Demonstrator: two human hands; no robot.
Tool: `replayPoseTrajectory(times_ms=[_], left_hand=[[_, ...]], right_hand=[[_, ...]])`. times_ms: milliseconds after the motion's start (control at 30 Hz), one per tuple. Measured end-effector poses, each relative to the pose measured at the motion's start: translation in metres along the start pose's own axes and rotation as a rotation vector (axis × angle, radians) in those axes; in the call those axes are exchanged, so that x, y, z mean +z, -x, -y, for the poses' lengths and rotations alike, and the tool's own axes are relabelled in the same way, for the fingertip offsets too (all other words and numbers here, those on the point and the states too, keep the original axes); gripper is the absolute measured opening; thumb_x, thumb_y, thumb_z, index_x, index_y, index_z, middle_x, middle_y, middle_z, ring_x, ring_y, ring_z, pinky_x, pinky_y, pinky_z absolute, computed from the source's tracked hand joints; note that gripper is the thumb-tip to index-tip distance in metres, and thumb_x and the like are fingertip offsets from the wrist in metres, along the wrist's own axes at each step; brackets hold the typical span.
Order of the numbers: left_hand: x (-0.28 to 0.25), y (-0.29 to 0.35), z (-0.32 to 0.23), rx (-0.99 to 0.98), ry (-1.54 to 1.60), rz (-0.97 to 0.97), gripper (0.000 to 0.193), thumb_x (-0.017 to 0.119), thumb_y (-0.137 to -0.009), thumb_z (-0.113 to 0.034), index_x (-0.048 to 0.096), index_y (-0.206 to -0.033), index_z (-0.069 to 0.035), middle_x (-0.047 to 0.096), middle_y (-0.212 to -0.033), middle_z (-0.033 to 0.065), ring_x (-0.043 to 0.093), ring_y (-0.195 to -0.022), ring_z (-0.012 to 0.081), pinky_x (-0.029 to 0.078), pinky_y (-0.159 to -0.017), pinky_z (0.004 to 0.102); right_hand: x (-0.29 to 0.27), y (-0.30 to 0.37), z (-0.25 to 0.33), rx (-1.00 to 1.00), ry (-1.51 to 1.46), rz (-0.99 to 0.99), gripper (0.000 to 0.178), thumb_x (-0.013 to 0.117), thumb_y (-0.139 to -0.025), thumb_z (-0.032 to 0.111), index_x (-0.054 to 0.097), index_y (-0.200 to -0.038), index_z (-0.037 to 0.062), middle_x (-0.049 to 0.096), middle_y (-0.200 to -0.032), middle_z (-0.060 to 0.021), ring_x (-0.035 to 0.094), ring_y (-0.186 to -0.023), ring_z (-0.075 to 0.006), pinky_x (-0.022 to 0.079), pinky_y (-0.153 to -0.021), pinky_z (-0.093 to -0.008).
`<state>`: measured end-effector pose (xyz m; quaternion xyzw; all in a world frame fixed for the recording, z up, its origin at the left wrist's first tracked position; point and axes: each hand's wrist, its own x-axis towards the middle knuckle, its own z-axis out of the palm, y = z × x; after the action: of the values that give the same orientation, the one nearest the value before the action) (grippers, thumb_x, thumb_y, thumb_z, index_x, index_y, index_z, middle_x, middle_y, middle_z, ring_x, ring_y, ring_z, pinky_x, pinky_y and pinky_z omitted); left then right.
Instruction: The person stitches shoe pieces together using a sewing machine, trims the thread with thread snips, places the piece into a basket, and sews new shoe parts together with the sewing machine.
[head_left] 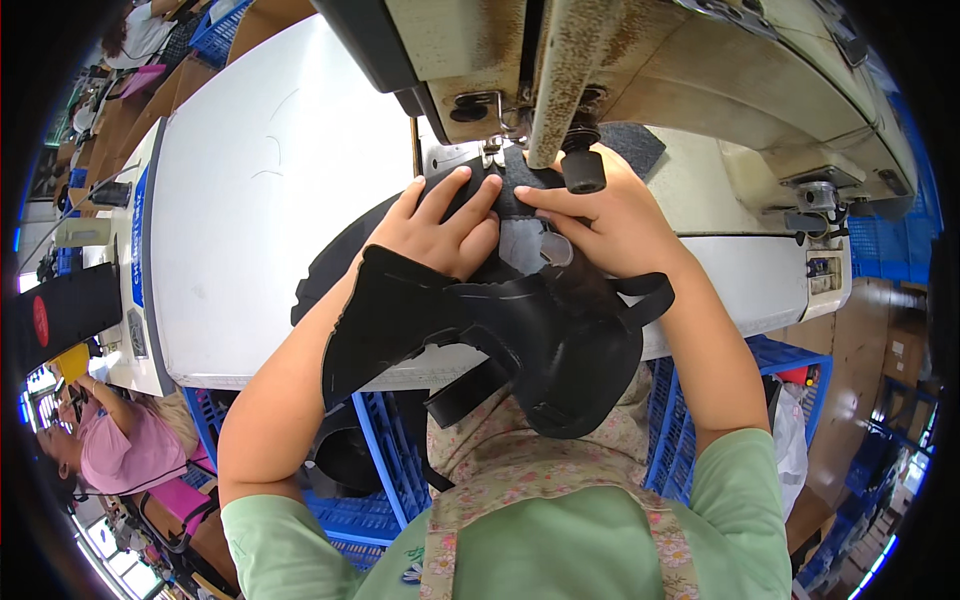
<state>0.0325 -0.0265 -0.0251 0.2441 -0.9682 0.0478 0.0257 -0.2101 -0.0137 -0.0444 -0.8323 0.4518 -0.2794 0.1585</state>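
Currently holding black workpiece (pixel 590 345) with both hands, close to presser foot (pixel 493 153) of sewing machine (pixel 720 80). Lying partly on worktop (pixel 250 220), running from needle area to front edge, then hanging over that edge above flowered apron (pixel 520 465). Showing a strap loop (pixel 652 298) at its right side, near right forearm, and a shiny grey patch (pixel 522 245) between the hands.

Resting left hand (pixel 430 232) palm down, fingers spread apart, tips pressed on dark material just in front of presser foot and to its left. Reaching in with right hand (pixel 625 225) from the other side, index finger laid out on material near presser foot, thumb tucked below. Can't tell if pinching there; partly hidden by machine parts.

Also seeing black panel (pixel 345 262) under left forearm, spreading toward left edge of worktop. Can't tell whether joined to workpiece. Past right hand, toward back edge: dark grey piece (pixel 637 148), flat. Over right wrist side: black knob (pixel 583 170) on machine.

Below front edge: blue crates (pixel 390 450) on either side of apron. Beyond left edge: another person in pink top (pixel 130 450), well apart.
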Motion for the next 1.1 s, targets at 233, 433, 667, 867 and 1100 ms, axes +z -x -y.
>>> replayPoseTrajectory(times_ms=[233,433,667,867,1100], left_hand=[[0.0,0.0,0.0,0.006,-0.011,-0.001,0.036,0.057,-0.083,-0.014,0.057,-0.117,-0.003,0.045,-0.143,0.0153,0.042,-0.131,0.0327,0.039,-0.104,0.0465],[0.003,0.0,0.0,0.016,-0.044,-0.041,0.036,0.058,-0.081,-0.013,0.058,-0.116,-0.003,0.048,-0.139,0.0154,0.043,-0.13,0.0328,0.041,-0.103,0.046],[0.007,0.001,0.001,0.014,-0.045,-0.039,0.036,0.057,-0.081,-0.021,0.058,-0.113,-0.004,0.045,-0.143,0.0143,0.043,-0.129,0.0348,0.041,-0.101,0.0508],[0.007,-0.001,0.002,0.039,-0.045,-0.022,0.036,0.056,-0.082,-0.02,0.057,-0.115,-0.004,0.045,-0.143,0.0152,0.043,-0.129,0.0355,0.04,-0.101,0.0508],[0.006,0.001,0.004,0.049,-0.059,-0.011,0.036,0.056,-0.083,-0.018,0.057,-0.116,-0.004,0.045,-0.143,0.0156,0.043,-0.128,0.0356,0.04,-0.101,0.0505]], right_hand=[[0.0,0.0,0.001,0.017,0.013,0.002,0.024,0.069,-0.079,0.017,0.075,-0.102,0.0173,0.061,-0.123,-0.0115,0.05,-0.122,-0.0351,0.038,-0.103,-0.0453],[0.002,0.001,-0.001,0.007,0.007,-0.011,0.023,0.069,-0.08,0.017,0.075,-0.102,0.019,0.061,-0.124,-0.0119,0.05,-0.123,-0.035,0.037,-0.104,-0.0462],[0.004,0.001,-0.005,-0.018,-0.019,-0.029,0.021,0.069,-0.08,0.017,0.075,-0.1,0.0192,0.061,-0.123,-0.0118,0.05,-0.123,-0.033,0.036,-0.106,-0.0476],[0.005,0.002,-0.01,-0.033,-0.02,-0.032,0.022,0.069,-0.078,0.017,0.075,-0.1,0.0192,0.061,-0.123,-0.011,0.05,-0.123,-0.0318,0.035,-0.107,-0.0482],[0.008,0.001,-0.01,-0.054,-0.007,-0.042,0.024,0.069,-0.076,0.015,0.075,-0.099,0.0195,0.061,-0.123,-0.0097,0.051,-0.123,-0.0302,0.036,-0.107,-0.0484]])
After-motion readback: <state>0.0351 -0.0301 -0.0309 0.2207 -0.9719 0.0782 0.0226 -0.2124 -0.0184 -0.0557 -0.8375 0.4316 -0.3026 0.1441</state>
